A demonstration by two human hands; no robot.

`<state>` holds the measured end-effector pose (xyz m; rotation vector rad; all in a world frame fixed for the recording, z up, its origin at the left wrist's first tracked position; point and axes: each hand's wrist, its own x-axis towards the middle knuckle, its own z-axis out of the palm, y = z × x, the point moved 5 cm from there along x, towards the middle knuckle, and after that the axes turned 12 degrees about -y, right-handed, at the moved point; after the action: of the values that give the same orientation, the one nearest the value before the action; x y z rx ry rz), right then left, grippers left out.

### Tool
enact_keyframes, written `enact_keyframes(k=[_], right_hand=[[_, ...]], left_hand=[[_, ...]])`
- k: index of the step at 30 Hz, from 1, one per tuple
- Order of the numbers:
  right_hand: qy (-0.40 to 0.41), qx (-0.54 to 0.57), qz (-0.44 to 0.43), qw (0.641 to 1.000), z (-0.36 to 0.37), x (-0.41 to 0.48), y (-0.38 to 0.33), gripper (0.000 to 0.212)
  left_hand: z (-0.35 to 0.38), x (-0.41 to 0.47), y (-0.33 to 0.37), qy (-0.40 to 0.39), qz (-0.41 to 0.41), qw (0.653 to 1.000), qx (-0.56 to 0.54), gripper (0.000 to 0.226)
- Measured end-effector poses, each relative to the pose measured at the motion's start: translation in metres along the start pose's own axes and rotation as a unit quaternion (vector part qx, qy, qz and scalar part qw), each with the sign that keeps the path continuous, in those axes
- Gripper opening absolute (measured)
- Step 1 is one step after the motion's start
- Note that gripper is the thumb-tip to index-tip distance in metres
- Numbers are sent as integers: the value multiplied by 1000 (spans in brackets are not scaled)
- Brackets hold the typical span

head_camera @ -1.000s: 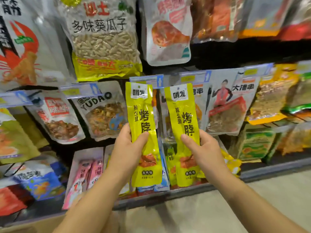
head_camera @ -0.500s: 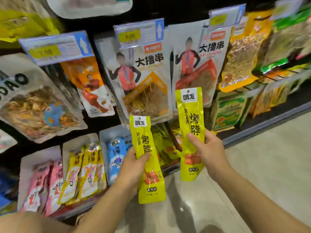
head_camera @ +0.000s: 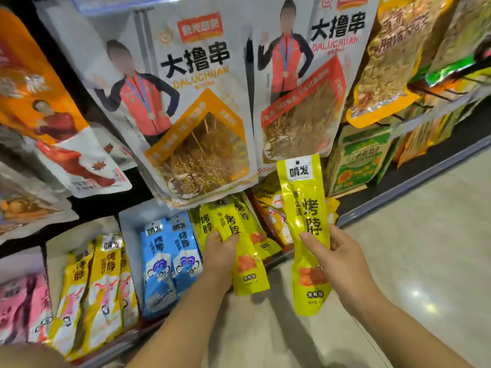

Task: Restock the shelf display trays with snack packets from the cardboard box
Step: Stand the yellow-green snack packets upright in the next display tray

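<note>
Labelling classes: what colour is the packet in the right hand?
Yellow packet with black lettering; head view.

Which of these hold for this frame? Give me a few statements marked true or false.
1. The right hand holds a lime-yellow packet upright. True.
2. The left hand is empty. False: it grips a second lime-yellow packet at the stocked lime-yellow packets.
3. Blue packets stand left of those. True.
4. The right hand's packet lies in a tray. False: it is held in the air, in no tray.
</note>
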<state>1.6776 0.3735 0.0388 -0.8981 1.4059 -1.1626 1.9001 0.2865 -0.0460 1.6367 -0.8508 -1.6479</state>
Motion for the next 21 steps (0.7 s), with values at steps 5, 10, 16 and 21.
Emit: enact_keyframes(k=[5,10,16,21], right_hand=[[6,-3,13,1000,-4,8,11,9],[-1,-9,19,1000,0,17,20,9],[0,-20,23,1000,5,24,27,8],[-9,-6,25,1000,14,27,26,13]], left_hand=[[8,48,19,55,20,995,85,64],[19,71,15,67,47,976,200,66],[22,77,15,70,57,956,279,61],[15,74,21,65,52,951,298,61]])
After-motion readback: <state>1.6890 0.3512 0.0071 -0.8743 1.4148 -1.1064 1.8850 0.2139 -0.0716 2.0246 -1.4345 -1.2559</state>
